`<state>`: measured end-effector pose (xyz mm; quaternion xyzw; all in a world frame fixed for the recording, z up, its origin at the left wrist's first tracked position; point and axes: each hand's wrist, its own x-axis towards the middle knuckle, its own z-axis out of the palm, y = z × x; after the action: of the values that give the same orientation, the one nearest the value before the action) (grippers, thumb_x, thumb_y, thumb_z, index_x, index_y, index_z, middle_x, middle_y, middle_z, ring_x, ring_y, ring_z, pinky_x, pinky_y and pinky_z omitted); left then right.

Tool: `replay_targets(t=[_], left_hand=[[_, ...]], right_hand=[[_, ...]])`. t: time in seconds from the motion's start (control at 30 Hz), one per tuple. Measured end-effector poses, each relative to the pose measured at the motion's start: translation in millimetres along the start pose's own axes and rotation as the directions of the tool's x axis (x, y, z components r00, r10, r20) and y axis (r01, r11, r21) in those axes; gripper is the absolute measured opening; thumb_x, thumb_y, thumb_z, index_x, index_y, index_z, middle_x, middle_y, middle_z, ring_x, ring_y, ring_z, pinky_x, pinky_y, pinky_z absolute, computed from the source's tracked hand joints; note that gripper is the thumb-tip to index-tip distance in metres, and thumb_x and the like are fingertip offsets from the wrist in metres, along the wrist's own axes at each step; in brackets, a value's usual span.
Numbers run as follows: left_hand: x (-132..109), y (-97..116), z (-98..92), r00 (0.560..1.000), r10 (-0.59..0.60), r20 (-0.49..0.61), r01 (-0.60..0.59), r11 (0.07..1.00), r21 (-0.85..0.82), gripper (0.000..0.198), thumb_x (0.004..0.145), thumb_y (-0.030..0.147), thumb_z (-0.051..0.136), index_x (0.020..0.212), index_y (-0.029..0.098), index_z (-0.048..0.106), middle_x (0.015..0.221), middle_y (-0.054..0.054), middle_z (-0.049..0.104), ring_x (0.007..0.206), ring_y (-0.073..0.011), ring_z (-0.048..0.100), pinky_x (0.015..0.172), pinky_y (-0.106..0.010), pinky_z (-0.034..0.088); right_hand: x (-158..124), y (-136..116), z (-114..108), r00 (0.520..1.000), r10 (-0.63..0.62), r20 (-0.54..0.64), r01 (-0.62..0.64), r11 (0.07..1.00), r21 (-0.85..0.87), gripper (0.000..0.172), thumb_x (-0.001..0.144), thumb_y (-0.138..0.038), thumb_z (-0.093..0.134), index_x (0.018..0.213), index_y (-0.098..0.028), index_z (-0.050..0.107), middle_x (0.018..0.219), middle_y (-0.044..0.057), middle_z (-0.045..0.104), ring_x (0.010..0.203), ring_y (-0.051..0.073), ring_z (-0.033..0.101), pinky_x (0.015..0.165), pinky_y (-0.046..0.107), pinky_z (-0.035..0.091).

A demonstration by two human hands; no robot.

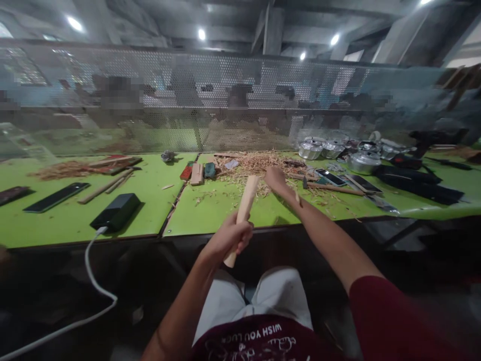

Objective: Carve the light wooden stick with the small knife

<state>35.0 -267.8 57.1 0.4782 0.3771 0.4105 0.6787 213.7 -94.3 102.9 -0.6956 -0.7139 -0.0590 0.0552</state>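
Observation:
My left hand (230, 239) is wrapped round a pale wooden stick (246, 201), holding it upright and tilted over the near edge of the green table (210, 215). My right hand (275, 179) is stretched out over the table, closed among the wood shavings (252, 165); a thin pale piece shows just below it, but I cannot make out what the fingers hold. I sit at the bench, with white shorts and a dark red shirt below.
A black power bank (116, 211) with a white cable (93, 281) lies at left, beside phones (56, 196) and wooden sticks (105, 186). Small blocks (197, 173) sit mid-table. Metal pots (364, 161), phones (330, 176), dark tools lie right. A perforated mesh screen (225, 100) backs the table.

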Motion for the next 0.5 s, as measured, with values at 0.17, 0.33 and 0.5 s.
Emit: replay_targets(t=[0.17,0.33,0.5], left_hand=[[11,0,-5.3,0.995,0.04,-0.088,-0.041,0.999,-0.017,0.034,0.069,0.028,0.067,0.089,0.025,0.04,0.049,0.013,0.043,0.034,-0.0061,0.035,0.03,-0.017,0.025],[16,-3,-0.6,0.988,0.023,-0.152,-0.014,0.998,0.062,0.033,0.067,0.027,0.064,0.088,0.025,0.039,0.048,0.013,0.044,0.034,-0.0072,0.037,0.031,-0.017,0.028],[20,-8,0.3,0.973,0.079,-0.217,-0.039,0.983,0.182,0.027,0.067,0.027,0.059,0.087,0.024,0.041,0.048,0.011,0.048,0.035,-0.009,0.041,0.033,-0.018,0.032]], right_hand=[[-33,1,-10,0.985,-0.161,-0.066,0.162,0.987,0.006,0.036,0.102,-0.028,0.054,0.111,-0.005,0.081,0.108,0.022,0.078,0.104,0.026,0.073,0.088,0.027,0.05],[-71,-17,-14,0.957,-0.291,-0.015,0.289,0.954,-0.084,0.038,0.102,-0.026,0.051,0.114,-0.008,0.082,0.106,0.022,0.078,0.103,0.03,0.074,0.088,0.032,0.053],[-68,-22,-11,0.967,-0.255,-0.005,0.254,0.963,-0.086,0.039,0.1,-0.015,0.046,0.115,-0.006,0.081,0.108,0.024,0.077,0.106,0.03,0.074,0.089,0.033,0.054]])
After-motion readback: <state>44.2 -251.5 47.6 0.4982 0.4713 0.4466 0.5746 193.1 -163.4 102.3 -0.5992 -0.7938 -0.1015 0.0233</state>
